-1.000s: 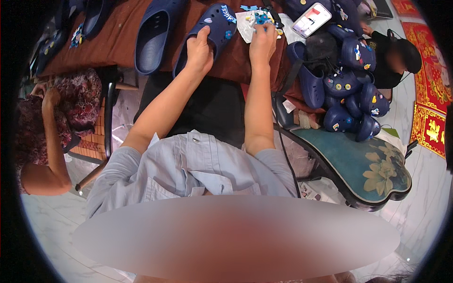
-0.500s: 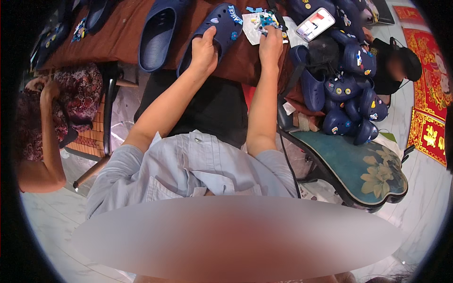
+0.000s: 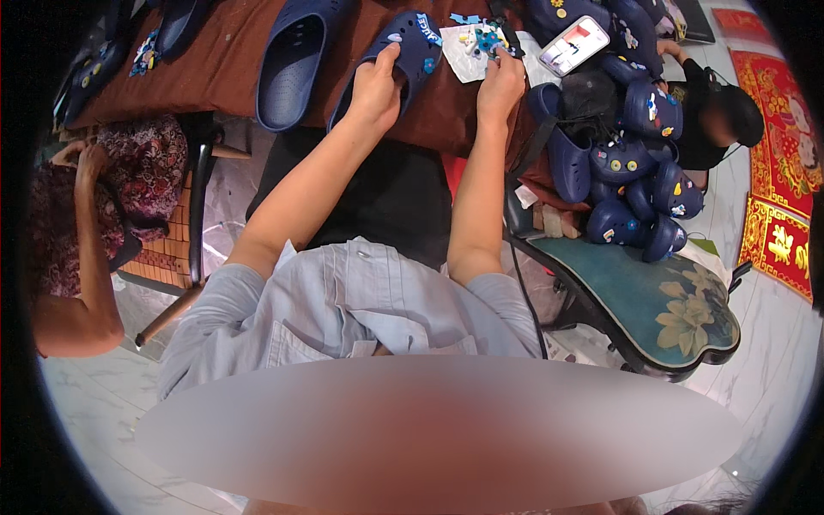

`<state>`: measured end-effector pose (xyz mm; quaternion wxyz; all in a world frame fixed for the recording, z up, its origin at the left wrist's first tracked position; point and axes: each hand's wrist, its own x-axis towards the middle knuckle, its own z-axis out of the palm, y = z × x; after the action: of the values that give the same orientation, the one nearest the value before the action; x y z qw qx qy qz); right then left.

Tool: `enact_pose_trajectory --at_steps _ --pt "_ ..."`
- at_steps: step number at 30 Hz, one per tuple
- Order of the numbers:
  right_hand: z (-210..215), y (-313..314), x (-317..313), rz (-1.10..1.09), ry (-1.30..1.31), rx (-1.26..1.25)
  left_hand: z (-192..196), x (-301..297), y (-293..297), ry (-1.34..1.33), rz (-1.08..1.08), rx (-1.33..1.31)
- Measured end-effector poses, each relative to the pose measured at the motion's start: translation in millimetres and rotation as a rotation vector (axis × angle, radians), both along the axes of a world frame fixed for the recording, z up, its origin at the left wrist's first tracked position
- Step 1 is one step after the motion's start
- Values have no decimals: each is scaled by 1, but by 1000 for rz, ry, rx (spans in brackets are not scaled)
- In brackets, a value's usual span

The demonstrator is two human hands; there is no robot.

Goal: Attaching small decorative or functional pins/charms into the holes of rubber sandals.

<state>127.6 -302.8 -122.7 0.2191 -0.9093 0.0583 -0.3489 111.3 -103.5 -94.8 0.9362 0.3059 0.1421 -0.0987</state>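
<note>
Right hand [image 3: 500, 84] reached charms [image 3: 477, 41]; left hand [image 3: 375, 86] holds one clog [image 3: 410, 53].

Left hand [image 3: 375, 88] grips navy clog [image 3: 403, 53]; right hand [image 3: 500, 84] fingers small charms [image 3: 477, 40] on brown table [image 3: 227, 60].

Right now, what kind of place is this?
Probably a small workshop for decorating clogs: navy clogs lie on a brown table, finished ones are piled on a chair, and small charms sit by the hands.

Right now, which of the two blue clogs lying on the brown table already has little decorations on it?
The clog under the left hand: small coloured charms dot its top. The clog beside it, further left, is plain.
</note>
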Motion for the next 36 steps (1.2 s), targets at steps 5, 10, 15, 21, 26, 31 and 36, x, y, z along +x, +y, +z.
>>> enact_pose_trajectory --at_steps 5,10,15,21,26,31,36 --pt "-2 -3 -9 -22 -75 50 -2 -1 3 -8 0 -20" --pt "0 0 -10 -67 -133 219 5 -10 8 -2 -82 67" --pt "4 7 -13 54 -104 546 5 -13 13 -41 -151 171" --pt "8 58 -35 326 -21 927 2 -12 15 -41 -194 207" --pt "4 92 -57 327 -14 945 -5 -19 17 -168 -262 524" --pt "7 101 -58 292 -118 756 -9 -21 15 -263 -207 658" --pt "12 108 -62 242 -220 303 -17 -21 15 -315 -144 728"
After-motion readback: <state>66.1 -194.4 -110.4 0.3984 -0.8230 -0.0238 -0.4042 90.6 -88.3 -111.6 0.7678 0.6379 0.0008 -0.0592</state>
